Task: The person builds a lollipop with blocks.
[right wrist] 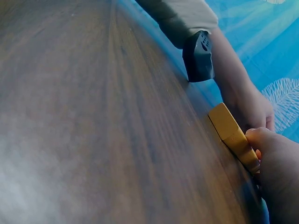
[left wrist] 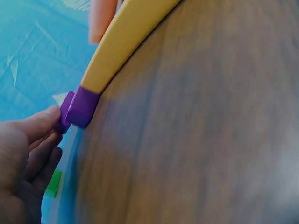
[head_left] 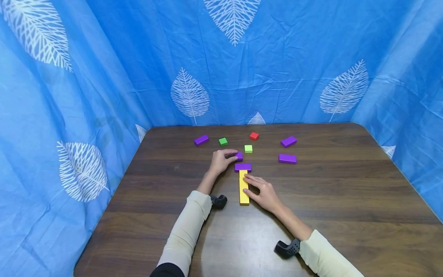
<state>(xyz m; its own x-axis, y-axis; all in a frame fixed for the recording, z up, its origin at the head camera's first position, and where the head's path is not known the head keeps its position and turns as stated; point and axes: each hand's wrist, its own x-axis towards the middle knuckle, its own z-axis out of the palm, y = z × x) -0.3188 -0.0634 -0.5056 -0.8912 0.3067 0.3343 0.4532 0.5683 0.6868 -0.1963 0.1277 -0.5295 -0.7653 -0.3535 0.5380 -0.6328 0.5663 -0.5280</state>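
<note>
Yellow bar: the yellow bar lies flat on the desk, a little nearer the left edge than the right, one end pointing at the near edge, so it reads as a stem.
Crosspiece: a purple crosspiece sits across the bar's far end, roughly parallel to the far edge, making a T.
Left hand: the left hand pinches a purple block between thumb and fingers just beyond the crosspiece, gripping from the left, probably to keep the crosspiece undisturbed.
Right hand: the right hand has fingers and thumb spread apart, their tips at the bar's right side, likely steadying it; how hard they press, I cannot tell.
Toward the far edge: a purple piece, a green block, a red block and a lime block lie loose, seemingly within easy reach.
Toward the far right corner: two purple bricks lie apart from the T, leaving space around it.
</note>
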